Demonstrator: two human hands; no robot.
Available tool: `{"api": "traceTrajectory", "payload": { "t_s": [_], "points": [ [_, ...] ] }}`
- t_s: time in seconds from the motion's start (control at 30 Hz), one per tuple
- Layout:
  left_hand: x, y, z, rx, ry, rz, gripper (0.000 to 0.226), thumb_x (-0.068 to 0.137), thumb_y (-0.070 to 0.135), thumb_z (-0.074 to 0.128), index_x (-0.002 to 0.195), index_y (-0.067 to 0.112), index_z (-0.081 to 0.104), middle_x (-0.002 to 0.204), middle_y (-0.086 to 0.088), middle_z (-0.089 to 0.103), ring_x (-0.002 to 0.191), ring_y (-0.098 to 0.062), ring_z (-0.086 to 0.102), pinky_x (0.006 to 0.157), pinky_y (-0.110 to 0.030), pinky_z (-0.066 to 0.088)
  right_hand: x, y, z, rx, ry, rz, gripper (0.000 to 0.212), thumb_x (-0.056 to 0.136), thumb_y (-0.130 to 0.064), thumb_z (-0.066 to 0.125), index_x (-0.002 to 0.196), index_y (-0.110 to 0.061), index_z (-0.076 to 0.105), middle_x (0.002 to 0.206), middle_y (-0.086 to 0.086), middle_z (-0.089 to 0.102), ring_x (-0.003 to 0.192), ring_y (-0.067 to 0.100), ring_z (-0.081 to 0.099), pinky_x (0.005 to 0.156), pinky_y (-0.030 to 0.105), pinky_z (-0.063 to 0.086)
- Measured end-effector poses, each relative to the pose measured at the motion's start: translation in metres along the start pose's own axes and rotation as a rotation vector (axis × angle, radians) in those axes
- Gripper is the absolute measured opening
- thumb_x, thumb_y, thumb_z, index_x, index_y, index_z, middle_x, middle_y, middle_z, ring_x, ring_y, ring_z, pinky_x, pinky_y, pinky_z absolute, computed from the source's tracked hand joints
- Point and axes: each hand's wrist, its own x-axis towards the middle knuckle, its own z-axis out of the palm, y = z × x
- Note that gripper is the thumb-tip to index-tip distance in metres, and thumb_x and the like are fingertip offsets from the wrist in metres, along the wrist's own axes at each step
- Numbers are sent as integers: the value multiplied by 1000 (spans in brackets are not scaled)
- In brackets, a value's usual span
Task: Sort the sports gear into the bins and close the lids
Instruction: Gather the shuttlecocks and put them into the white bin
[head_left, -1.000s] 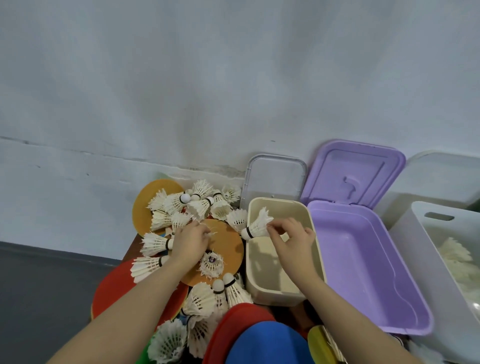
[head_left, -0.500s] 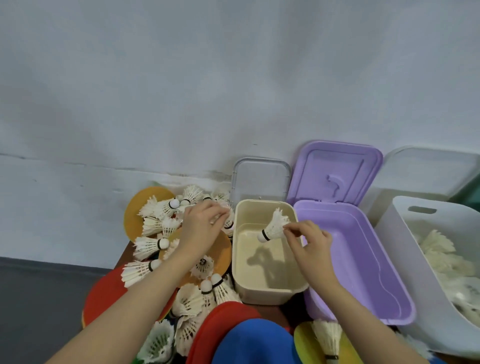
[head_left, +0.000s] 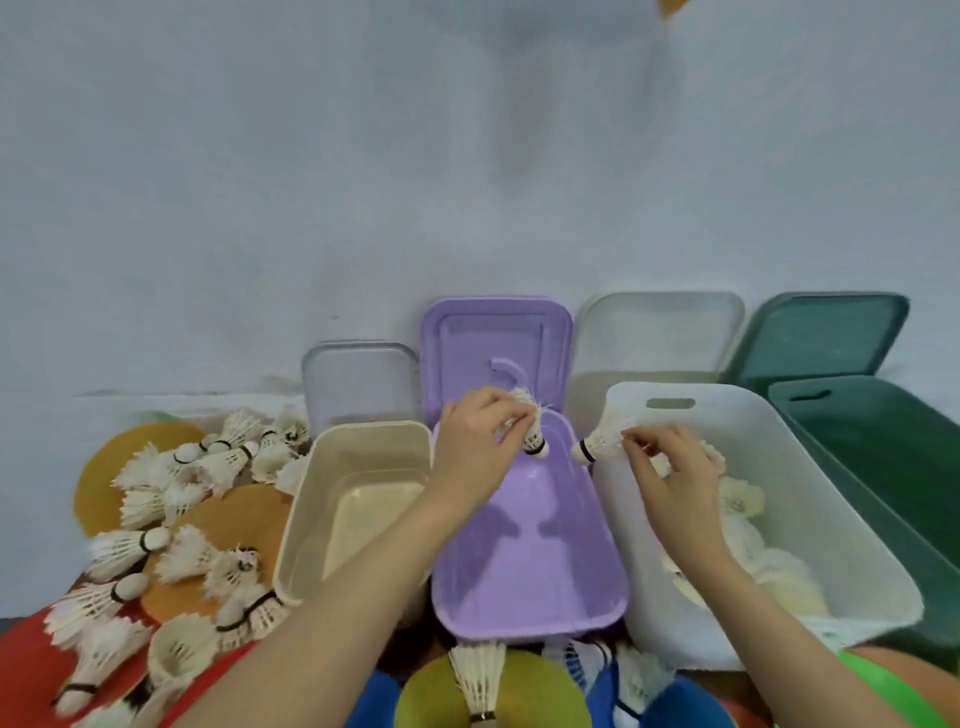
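Two shuttlecocks are in the air at once: our left hand (head_left: 480, 447) pinches one shuttlecock (head_left: 531, 431) by its feathers over the far end of the purple bin (head_left: 530, 582), cork down, while our right hand (head_left: 670, 475) pinches a second shuttlecock (head_left: 597, 446) at the near-left corner of the white bin (head_left: 769, 545), cork pointing left.

Half a second ago the right hand held its shuttlecock over the beige bin (head_left: 332, 499) and the left was lifting from the pile (head_left: 171, 525); both hands have since swung rightward. We judge that the white bin, where pale feathered shapes already lie, is the destination, and that the beige and purple bins, both bare inside, are only being passed over.

Many shuttlecocks are left on the coloured discs (head_left: 228, 519) at left, so sorting looks far from done. All four lids stand propped open against the wall: clear (head_left: 358, 379), purple (head_left: 493, 338), translucent white (head_left: 660, 332) and dark green (head_left: 821, 332), the last behind the green bin (head_left: 883, 467).

No brand, label or writing can be read anywhere; the dark bands on the corks carry no legible text.
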Motion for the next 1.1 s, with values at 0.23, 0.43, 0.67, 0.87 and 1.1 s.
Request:
{"api": "traceTrajectory", "payload": {
  "t_s": [0.23, 0.43, 0.67, 0.87, 1.1],
  "points": [
    [2, 66, 109, -22, -94, -10, 17, 83, 26, 62, 82, 12, 73, 83, 0, 64, 80, -21, 53, 72, -31, 44, 16, 79, -77, -59, 5, 100, 15, 86, -9, 63, 88, -24, 64, 85, -12, 60, 80, 4, 55, 80, 52, 46],
    [9, 83, 161, 20, -253, -106, 12, 89, 14, 60, 89, 8, 71, 90, -1, 59, 70, -8, 47, 67, -27, 42, 28, 121, -98, -165, -27, 199, 10, 87, -6, 60, 86, -13, 67, 82, -5, 59, 75, 12, 56, 68, 15, 40],
    [14, 68, 183, 288, -506, -166, 32, 94, 21, 50, 123, 10, 57, 124, -3, 52, 112, -22, 51, 91, -32, 40, 32, 146, -89, -342, -196, 282, 22, 91, -17, 56, 109, -11, 67, 108, 5, 64, 99, 23, 57, 84, 35, 44],
    [-4, 55, 154, 445, -473, 6, 31, 90, 21, 52, 118, 10, 60, 120, -6, 57, 107, -29, 53, 88, -37, 38, 12, 136, -80, -299, -292, 208, 22, 91, -19, 57, 109, -13, 66, 105, 1, 62, 97, 20, 57, 83, 32, 44],
    [-17, 33, 74, 499, -443, 98, 35, 79, 28, 42, 91, 13, 71, 94, -4, 68, 82, -25, 66, 71, -33, 51, -3, 79, -39, -239, -330, -5, 13, 85, -10, 64, 97, -12, 70, 87, 1, 63, 80, 20, 59, 70, 30, 44]
  ]
}}
